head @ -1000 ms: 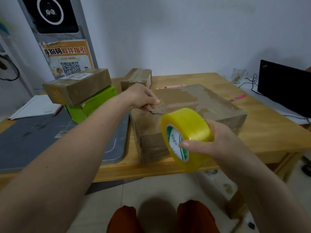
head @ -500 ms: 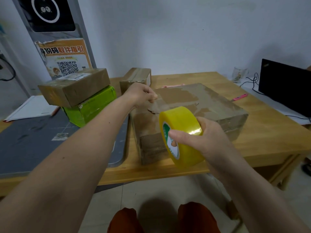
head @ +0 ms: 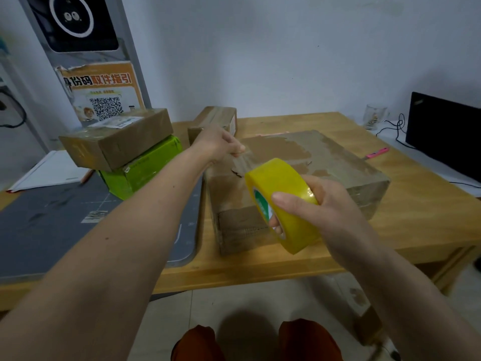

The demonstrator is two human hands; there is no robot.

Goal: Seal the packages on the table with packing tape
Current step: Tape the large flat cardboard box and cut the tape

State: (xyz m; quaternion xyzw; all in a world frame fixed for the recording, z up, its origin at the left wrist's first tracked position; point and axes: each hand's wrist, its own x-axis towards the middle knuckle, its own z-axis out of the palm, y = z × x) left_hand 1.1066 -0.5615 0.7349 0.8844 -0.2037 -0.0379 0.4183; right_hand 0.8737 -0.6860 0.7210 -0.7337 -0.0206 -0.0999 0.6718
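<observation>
A large worn cardboard package (head: 325,162) lies on the wooden table (head: 421,225) in front of me. My right hand (head: 320,204) grips a yellow roll of packing tape (head: 283,201) just above the package's near edge, fingers through its core. My left hand (head: 221,144) pinches the free end of the tape over the package's far left top. A short clear strip stretches from the roll to those fingers.
A brown box (head: 117,136) sits on a green box (head: 145,168) at the left, with a small box (head: 216,118) behind my left hand. A grey cutting mat (head: 52,230) covers the table's left. A pink pen (head: 377,152), a glass (head: 374,117) and a black laptop (head: 442,131) are at right.
My left hand has drawn the tape end farther back over the package, lengthening the strip. My right hand has lowered the roll slightly and tightened around it.
</observation>
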